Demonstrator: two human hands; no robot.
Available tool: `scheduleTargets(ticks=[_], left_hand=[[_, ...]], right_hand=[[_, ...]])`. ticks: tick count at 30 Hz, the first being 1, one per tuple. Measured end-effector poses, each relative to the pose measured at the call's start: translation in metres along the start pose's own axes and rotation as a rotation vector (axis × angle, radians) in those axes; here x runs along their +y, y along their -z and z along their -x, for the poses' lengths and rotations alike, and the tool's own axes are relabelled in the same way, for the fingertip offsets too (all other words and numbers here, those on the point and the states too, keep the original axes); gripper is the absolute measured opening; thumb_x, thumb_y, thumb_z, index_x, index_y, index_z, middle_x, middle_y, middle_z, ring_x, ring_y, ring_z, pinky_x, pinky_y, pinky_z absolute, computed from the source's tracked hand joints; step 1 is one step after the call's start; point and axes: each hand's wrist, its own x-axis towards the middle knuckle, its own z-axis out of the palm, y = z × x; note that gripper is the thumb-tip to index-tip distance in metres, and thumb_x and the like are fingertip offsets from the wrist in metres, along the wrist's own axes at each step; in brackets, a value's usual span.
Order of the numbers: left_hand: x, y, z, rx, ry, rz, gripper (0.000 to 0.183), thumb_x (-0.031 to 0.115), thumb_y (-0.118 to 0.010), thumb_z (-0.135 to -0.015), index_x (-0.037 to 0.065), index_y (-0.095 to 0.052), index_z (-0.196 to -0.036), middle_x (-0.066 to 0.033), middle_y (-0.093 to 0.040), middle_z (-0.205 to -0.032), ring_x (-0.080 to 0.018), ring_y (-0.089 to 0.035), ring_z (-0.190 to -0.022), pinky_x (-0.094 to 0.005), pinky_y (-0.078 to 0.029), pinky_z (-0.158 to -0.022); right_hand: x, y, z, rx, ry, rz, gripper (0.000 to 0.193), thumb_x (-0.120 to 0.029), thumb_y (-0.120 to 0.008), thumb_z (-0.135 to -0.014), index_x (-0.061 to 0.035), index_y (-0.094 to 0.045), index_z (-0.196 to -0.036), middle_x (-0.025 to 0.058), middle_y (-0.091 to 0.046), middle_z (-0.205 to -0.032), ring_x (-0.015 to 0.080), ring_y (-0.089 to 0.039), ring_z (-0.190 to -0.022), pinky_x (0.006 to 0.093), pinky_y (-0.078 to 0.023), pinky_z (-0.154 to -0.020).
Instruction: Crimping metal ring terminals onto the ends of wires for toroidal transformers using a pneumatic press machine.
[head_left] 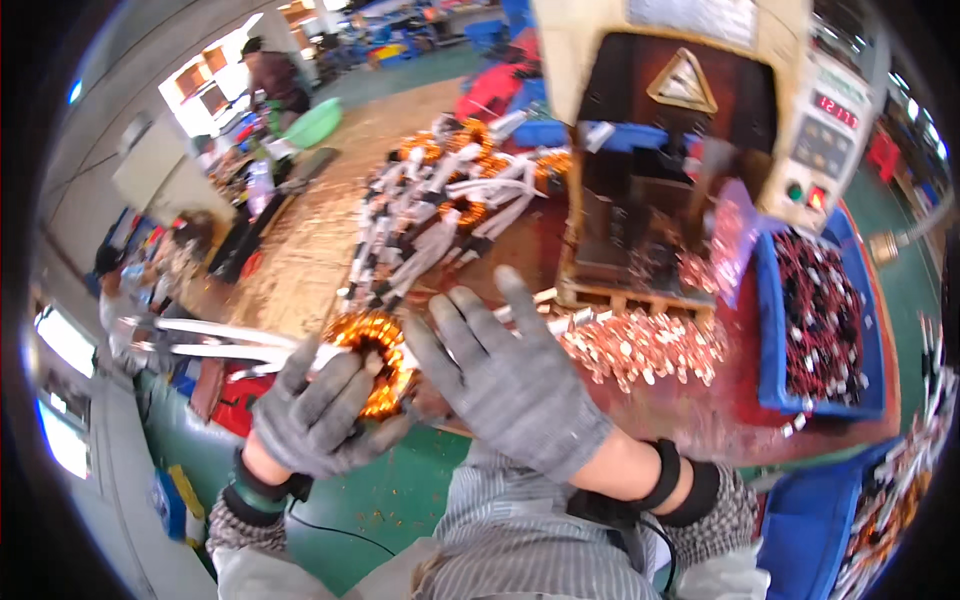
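Copper-wound ring coil with white-sleeved leads sat gripped in grey-gloved left hand.
Right hand lay spread, fingers released, beside it. Judged dense, rigid; windings scratch-prone, so grasp the rim, not the leads.

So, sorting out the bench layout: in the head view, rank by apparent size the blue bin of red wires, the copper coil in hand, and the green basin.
1. Blue bin of red wires
2. Copper coil, though nearness inflates it
3. Green basin, far off, so unsure
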Motion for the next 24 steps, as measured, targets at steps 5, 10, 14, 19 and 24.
scheduleTargets(ticks=[5,10,14,19,24], left_hand=[[-0.002,0.030,-0.027,-0.014,-0.120,0.088,0.036,0.020,-0.066,-0.064,0.019,-0.054,-0.097,-0.0127,-0.047,-0.098,-0.0304,-0.051,-0.095,-0.0559,-0.041,-0.086],[0.024,-0.028,-0.001,0.821,0.903,0.296,0.060,0.024,-0.055,-0.081,-0.007,-0.031,-0.126,-0.0207,-0.035,-0.130,-0.0300,-0.039,-0.116,-0.0421,-0.033,-0.098],[0.083,-0.096,-0.016,0.851,0.924,1.999,0.046,0.029,-0.045,-0.087,0.003,-0.040,-0.124,-0.0114,-0.047,-0.122,-0.0243,-0.046,-0.112,-0.0435,-0.035,-0.096],[0.100,-0.140,-0.079,0.901,0.385,2.783,0.057,0.044,-0.041,-0.087,0.002,-0.038,-0.126,-0.0127,-0.043,-0.126,-0.0252,-0.041,-0.114,-0.0387,-0.030,-0.100],[0.096,-0.195,-0.068,0.814,0.710,2.517,0.099,0.071,-0.054,-0.063,-0.001,-0.031,-0.127,-0.0159,-0.042,-0.123,-0.0273,-0.044,-0.108,-0.0404,-0.038,-0.093]], right_hand=[[0.016,0.001,0.028,-0.327,-0.227,-0.595,0.039,-0.041,-0.059,-0.073,-0.0044,-0.055,-0.086,0.0114,-0.055,-0.058,0.0307,-0.055,-0.051,0.0388,-0.042,-0.045],[0.009,0.030,0.038,-0.135,-0.504,-0.683,0.031,-0.030,-0.063,-0.070,-0.0040,-0.054,-0.084,0.0125,-0.056,-0.061,0.0305,-0.057,-0.056,0.0383,-0.044,-0.048],[0.025,0.046,0.050,0.011,-0.656,-0.454,0.035,-0.020,-0.067,-0.065,-0.0047,-0.051,-0.092,0.0143,-0.058,-0.075,0.0304,-0.059,-0.069,0.0385,-0.046,-0.059],[0.029,0.017,0.069,-0.026,-0.660,-0.131,0.040,-0.024,-0.062,-0.068,-0.0053,-0.052,-0.102,0.0110,-0.060,-0.078,0.0269,-0.060,-0.067,0.0373,-0.047,-0.056],[0.040,0.025,0.071,-0.238,-0.686,-0.412,0.039,-0.029,-0.061,-0.074,-0.0042,-0.053,-0.102,0.0134,-0.059,-0.076,0.0296,-0.059,-0.069,0.0364,-0.047,-0.060]])
